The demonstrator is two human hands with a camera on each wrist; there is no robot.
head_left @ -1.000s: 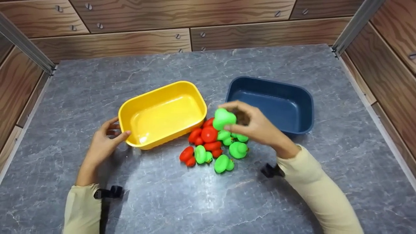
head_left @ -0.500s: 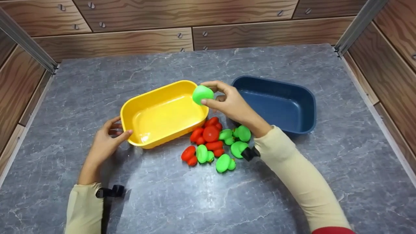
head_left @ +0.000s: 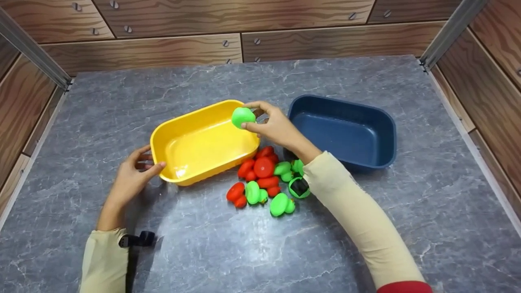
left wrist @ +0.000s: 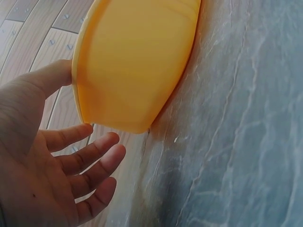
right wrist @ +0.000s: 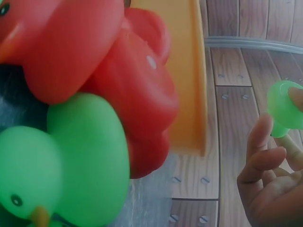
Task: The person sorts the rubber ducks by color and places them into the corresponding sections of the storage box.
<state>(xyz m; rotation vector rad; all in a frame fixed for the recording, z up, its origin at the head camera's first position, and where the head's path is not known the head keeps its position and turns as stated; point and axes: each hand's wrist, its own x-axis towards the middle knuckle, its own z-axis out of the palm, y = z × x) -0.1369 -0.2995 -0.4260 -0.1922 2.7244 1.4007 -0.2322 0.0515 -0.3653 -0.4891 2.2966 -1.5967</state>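
Observation:
My left hand (head_left: 131, 179) holds the left end of the yellow bin (head_left: 201, 148), thumb over the rim and fingers outside it. The left wrist view shows thumb and index finger at the bin's rim, the other fingers spread loosely. My right hand (head_left: 276, 128) pinches a green rubber duck (head_left: 242, 117) over the yellow bin's right end. In the right wrist view this duck (right wrist: 283, 106) sits between thumb and fingers. Beside the bin, red rubber ducks (head_left: 264, 167) and green rubber ducks (head_left: 279, 204) lie in a loose pile, partly covered by my right sleeve and wrist camera.
A dark blue bin (head_left: 338, 138) with nothing in it stands right of the yellow one, its near left side behind my right forearm. Grey marbled tabletop (head_left: 203, 244) lies below everything. Wood-patterned panels (head_left: 171, 53) close off the back and both sides.
My right hand has carried the green duck from above the pile up and left to over the yellow bin. The left hand has stayed at the bin's end.

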